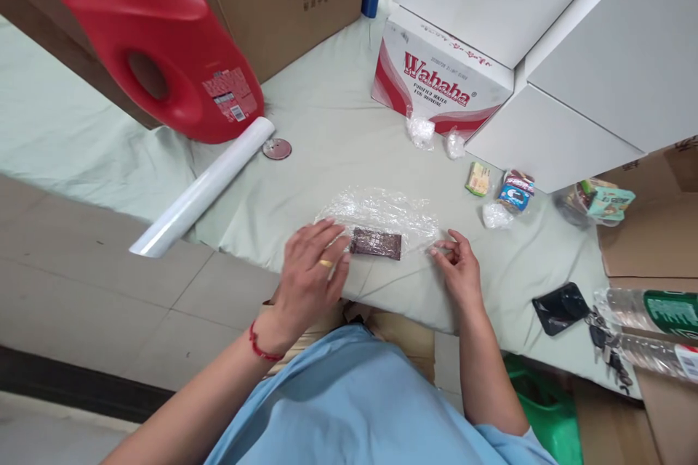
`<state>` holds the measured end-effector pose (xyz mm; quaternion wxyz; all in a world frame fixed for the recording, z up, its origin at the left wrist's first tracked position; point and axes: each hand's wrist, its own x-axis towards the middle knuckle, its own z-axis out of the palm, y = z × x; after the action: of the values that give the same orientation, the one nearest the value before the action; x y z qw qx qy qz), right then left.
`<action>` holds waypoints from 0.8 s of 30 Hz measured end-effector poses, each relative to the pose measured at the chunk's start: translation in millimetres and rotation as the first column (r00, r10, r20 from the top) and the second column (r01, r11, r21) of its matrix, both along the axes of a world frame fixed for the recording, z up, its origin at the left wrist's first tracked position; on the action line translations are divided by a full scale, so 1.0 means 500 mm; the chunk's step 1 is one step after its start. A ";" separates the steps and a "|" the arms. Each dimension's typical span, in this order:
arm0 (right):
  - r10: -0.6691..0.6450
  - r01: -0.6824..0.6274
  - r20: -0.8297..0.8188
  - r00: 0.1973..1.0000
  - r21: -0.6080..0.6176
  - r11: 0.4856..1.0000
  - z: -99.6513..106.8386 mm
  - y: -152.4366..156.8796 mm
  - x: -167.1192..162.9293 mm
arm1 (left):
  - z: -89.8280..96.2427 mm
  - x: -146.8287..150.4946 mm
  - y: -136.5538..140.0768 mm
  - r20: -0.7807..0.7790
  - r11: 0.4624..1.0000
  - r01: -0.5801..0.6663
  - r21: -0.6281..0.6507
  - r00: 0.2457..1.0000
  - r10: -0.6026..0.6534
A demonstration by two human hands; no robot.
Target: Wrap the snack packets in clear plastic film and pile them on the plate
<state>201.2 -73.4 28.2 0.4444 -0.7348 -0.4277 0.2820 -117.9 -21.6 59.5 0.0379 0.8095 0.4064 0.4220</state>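
A small dark brown wrapped snack bar (376, 243) lies at the near edge of a crumpled sheet of clear plastic wrap (382, 208) on the cloth. At the left edge of the wrap, my left hand (313, 261) hovers or rests with its fingers stretched out, close to the bar's left end; whether it touches the film I cannot tell. My right hand (459, 267) pinches the wrap's right edge between thumb and fingers. A white roll (204, 189) lies on the left side, across the table's front edge.
A big red jug (179, 51) stands at the left before a cardboard box (294, 7). Behind are a Wahaha carton (441, 80) and wrapped bundles (421, 132). Small snack packs (516, 190), a black phone-like item (561, 308), keys (600, 338) and bottles (668, 311) sit to the right.
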 end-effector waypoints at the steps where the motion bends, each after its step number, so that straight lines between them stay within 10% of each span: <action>1: 0.016 -0.016 -0.019 1.000 0.007 1.000 -0.001 0.000 -0.005 | -0.010 0.016 0.003 -0.054 0.999 0.030 -0.043 0.998 -0.032; 8: 0.050 -0.046 -0.097 0.994 0.039 0.998 0.005 -0.002 0.008 | -0.081 0.061 0.044 -0.303 0.931 0.059 -0.360 0.937 -0.176; 16: -0.021 0.018 -0.029 0.999 -0.080 0.997 0.014 -0.019 0.053 | -0.074 0.060 0.040 -0.287 0.912 0.075 -0.404 0.936 -0.205; 20: -0.059 0.062 0.165 0.985 -0.011 0.998 0.055 0.044 0.057 | -0.074 0.060 0.040 -0.289 0.909 0.078 -0.410 0.934 -0.211; 24: 0.169 -0.208 0.403 0.899 0.055 0.976 0.075 0.154 0.025 | -0.072 0.059 0.039 -0.279 0.916 0.067 -0.395 0.941 -0.189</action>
<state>213.9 3.8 65.8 0.3542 -0.7093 -0.5912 0.1482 -88.2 -2.3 23.3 0.1573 0.8682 0.4265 0.1989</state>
